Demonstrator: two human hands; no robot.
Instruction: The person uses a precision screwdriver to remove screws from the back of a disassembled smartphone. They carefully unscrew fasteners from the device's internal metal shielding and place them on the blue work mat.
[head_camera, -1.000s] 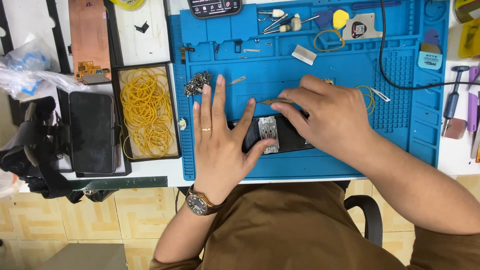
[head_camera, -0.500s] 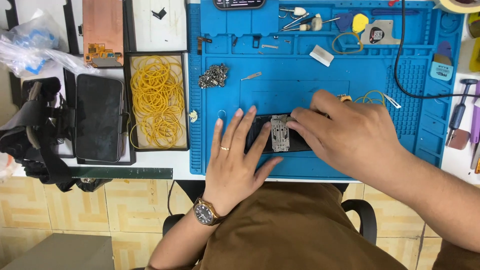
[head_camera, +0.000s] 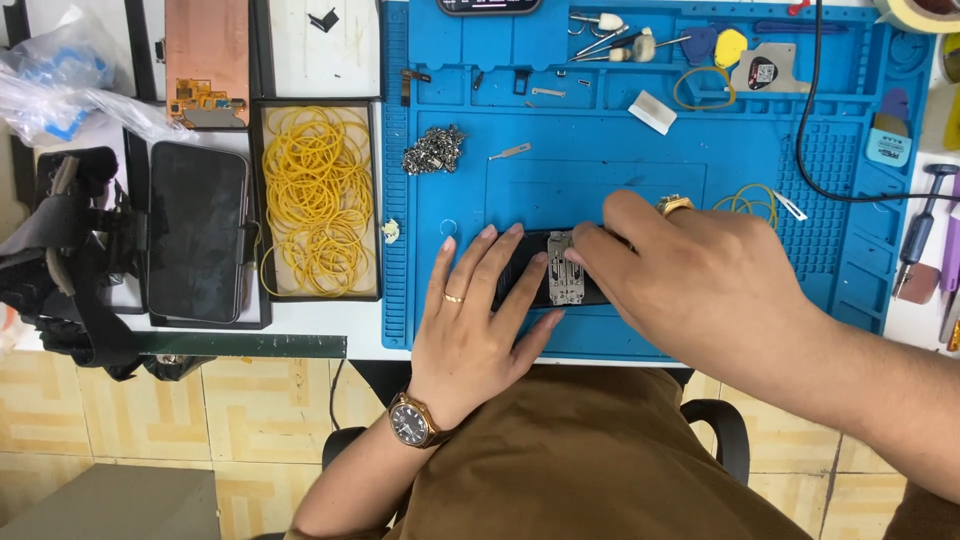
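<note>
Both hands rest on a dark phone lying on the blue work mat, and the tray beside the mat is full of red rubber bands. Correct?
Not quite: the rubber bands in the tray are yellow, not red, as the head view shows. The rest holds: both the left hand and right hand rest on the dark phone on the blue work mat.

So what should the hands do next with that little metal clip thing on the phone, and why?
Probably press the metal clamp down snug. The right hand already has its fingertips on it, and the left hand lies flat on the dark phone, steadying it on the blue mat.

Both hands (head_camera: 480, 320) (head_camera: 690, 280) press a dark phone (head_camera: 530, 280).
</note>
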